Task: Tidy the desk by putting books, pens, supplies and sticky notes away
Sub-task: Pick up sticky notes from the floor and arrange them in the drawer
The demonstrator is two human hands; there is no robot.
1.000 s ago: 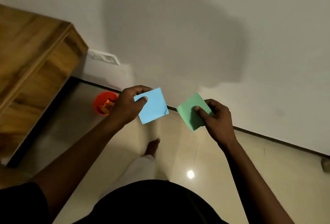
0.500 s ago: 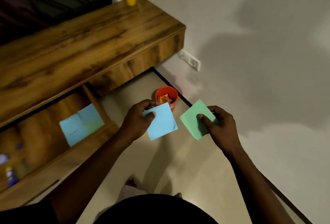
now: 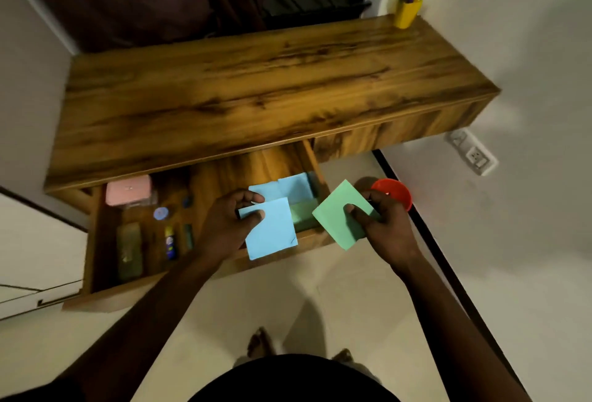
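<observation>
My left hand [image 3: 229, 225] pinches a blue sticky note [image 3: 272, 232] by its upper left corner, over the front right part of the open drawer [image 3: 105, 276]. My right hand [image 3: 382, 225] pinches a green sticky note [image 3: 336, 222] just right of it, above the drawer's right front corner. Inside the drawer lie more blue sticky notes [image 3: 288, 188] and a green one [image 3: 302, 214], partly hidden behind the held notes.
The wooden desk [image 3: 256, 87] carries a yellow pen holder [image 3: 407, 12] at its far right corner. The drawer also holds a pink box [image 3: 128, 190], a glue stick [image 3: 170, 243] and small supplies. A red bin [image 3: 395, 193] stands on the floor by the wall.
The view has swung from the wall and floor to the desk and open drawer. Both hands, still holding their notes, now hover over the drawer's right end.
</observation>
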